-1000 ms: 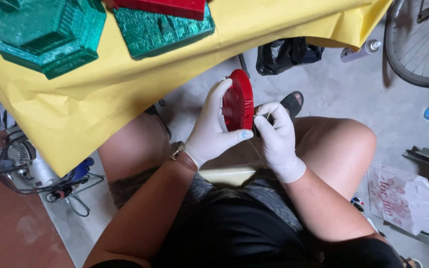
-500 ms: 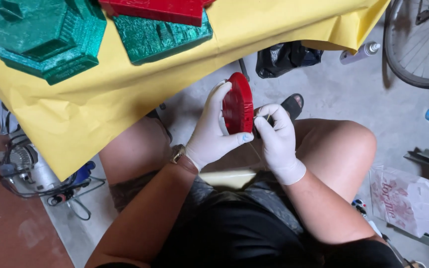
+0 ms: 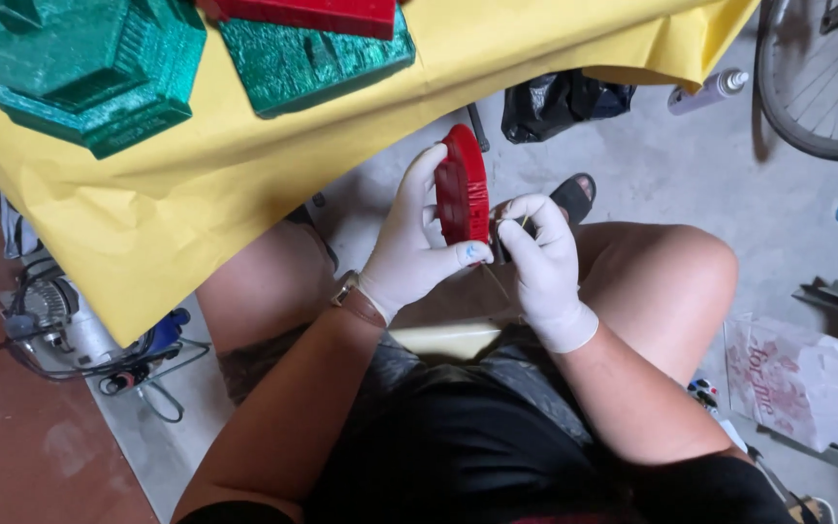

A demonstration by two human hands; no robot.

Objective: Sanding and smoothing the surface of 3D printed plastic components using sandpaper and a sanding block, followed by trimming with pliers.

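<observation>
Yellow-covered table (image 3: 244, 184) above grey concrete floor (image 3: 691, 165).

Left hand (image 3: 409, 257) grips oval piece (image 3: 464, 186); right hand (image 3: 540, 262) alongside.

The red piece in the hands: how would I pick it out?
Look below the yellow table edge, above the person's bare knees. The left hand grips an oval red piece, the right hand touching its edge. Unlike the green moulds on the table, it is held.
</observation>
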